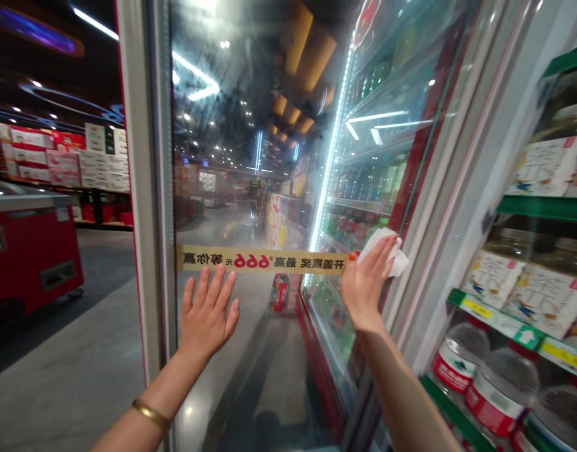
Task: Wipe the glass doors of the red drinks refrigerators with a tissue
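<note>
A glass door (231, 207) of a display fridge stands swung out in front of me, its upper part looking fogged or smeared. Across it runs a yellow sticker strip (264, 260) with mirrored lettering. My left hand (209, 317) lies flat against the pane, fingers spread, its fingertips at the strip's lower edge; nothing is in it. At the strip's right end, my right hand (366, 285) presses a crumpled white tissue (395, 263) to the glass near the door frame. Part of the tissue is hidden under the fingers.
Shelves with jars and large bottles (500, 383) stand close on the right. The pale door frame (149, 188) rises left of the pane. Farther left are a red chest cooler (31, 251) and stacked boxes (48, 157). Grey floor (100, 339) lies below.
</note>
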A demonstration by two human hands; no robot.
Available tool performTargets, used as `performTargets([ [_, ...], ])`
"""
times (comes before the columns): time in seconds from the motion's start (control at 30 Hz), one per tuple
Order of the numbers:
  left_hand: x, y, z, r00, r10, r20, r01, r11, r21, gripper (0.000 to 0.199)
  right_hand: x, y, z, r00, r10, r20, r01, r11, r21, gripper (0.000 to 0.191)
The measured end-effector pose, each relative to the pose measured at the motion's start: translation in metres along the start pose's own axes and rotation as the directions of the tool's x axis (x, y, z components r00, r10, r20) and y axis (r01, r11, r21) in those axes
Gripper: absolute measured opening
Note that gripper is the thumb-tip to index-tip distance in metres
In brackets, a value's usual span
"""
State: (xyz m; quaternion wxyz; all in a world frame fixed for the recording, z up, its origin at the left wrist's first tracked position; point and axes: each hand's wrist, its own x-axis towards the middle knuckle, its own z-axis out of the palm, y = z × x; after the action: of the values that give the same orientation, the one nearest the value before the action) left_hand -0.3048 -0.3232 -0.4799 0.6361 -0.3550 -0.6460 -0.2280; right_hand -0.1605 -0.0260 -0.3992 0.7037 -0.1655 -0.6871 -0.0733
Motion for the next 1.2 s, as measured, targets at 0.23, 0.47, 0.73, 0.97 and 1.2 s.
performTargets([
  [0.23, 0.001, 0.002, -0.004, 1.000, 0.009, -0.004, -0.009, 1.000, -0.002, 0.085, -0.003, -0.072, 0.009, 0.860, -0.501, 0.101, 0.490, 0.864, 0.111, 0.080],
  [0.47, 0.002, 0.006, -0.005, 1.000, 0.009, -0.019, -0.009, 1.000, -0.008, 0.080, 0.005, -0.015, 0.004, 0.948, -0.308, -0.074, 0.312, 0.950, 0.036, 0.081],
  [0.73, 0.001, 0.005, -0.005, 1.000, 0.018, -0.011, -0.018, 0.999, 0.027, 0.082, 0.014, -0.118, 0.012, 0.873, -0.486, 0.042, 0.475, 0.866, 0.160, 0.081],
  [0.97, 0.002, 0.006, -0.003, 1.000, 0.020, -0.017, -0.020, 0.999, 0.030, 0.084, 0.026, -0.067, 0.002, 0.897, -0.440, 0.045, 0.433, 0.894, 0.114, 0.070],
  [1.2, -0.002, 0.005, 0.000, 1.000, 0.012, -0.018, -0.011, 0.999, 0.030, 0.085, 0.032, -0.148, 0.020, 0.811, -0.576, 0.105, 0.540, 0.805, 0.248, 0.074],
])
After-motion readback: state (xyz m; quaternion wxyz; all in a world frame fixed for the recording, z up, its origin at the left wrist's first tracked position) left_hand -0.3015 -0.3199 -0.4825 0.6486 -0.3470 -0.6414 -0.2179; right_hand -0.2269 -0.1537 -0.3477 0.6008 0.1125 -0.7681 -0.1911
